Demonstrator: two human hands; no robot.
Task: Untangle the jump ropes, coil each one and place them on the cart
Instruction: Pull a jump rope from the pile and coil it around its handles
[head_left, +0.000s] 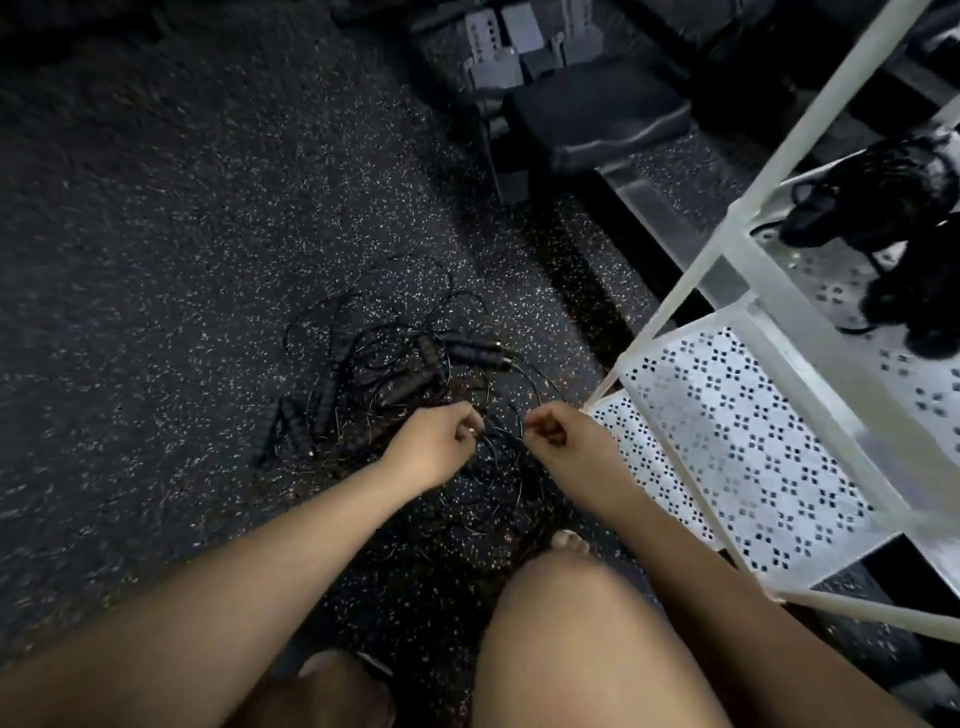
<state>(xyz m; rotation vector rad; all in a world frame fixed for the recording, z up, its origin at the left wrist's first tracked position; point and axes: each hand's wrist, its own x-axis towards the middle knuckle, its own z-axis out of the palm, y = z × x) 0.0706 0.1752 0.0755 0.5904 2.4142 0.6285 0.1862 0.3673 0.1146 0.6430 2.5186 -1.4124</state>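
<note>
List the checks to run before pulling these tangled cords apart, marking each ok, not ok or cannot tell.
1. Left hand pinches a cord: ok.
2. Right hand pinches a cord: ok.
3. Both hands hold one and the same rope: cannot tell.
4. Jump ropes lie free of knots: not ok, cords and handles cross in a heap.
5. Cart shelf beside the right arm has bare space: ok.

The thin cords of the jump ropes (395, 374) fade into the dark speckled floor (156, 260) (individual ropes cannot be counted). The left hand (434, 441) and right hand (553, 428) curl over the spots where they pinch them. The cart (727, 441) runs off the right edge; the black bundle (893, 223) on its shelf is unreadable.
</note>
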